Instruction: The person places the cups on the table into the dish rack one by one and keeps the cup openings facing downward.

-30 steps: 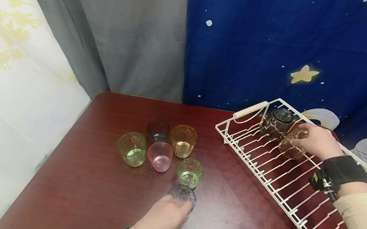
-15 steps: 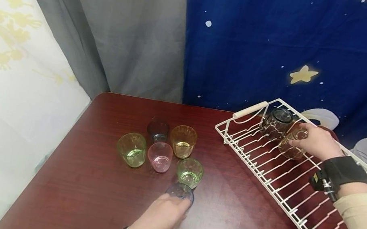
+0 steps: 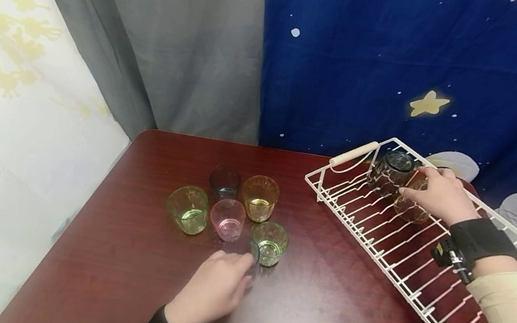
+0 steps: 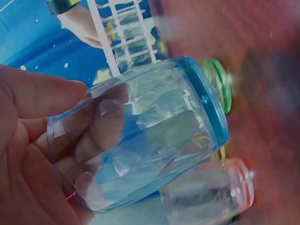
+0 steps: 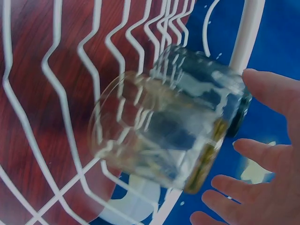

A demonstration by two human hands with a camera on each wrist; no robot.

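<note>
My left hand grips a clear blue glass near its rim, thumb on one side and fingers on the other. In the left wrist view the glass is tilted, with its thick blue base pointing away from the palm. Over the white wire dish rack, my right hand has its fingers spread. Just below them an amber glass stands upside down on the wires. The right wrist view shows a gap between the fingertips and its base. Beside it in the rack is an upturned dark grey glass.
Upright on the dark red table stand a green glass, a dark glass, a yellow glass, a pink glass and a second green glass. Curtains hang behind the table.
My left hand has moved left with the blue glass. My right hand has let go of the amber glass and its fingers have opened above it.
</note>
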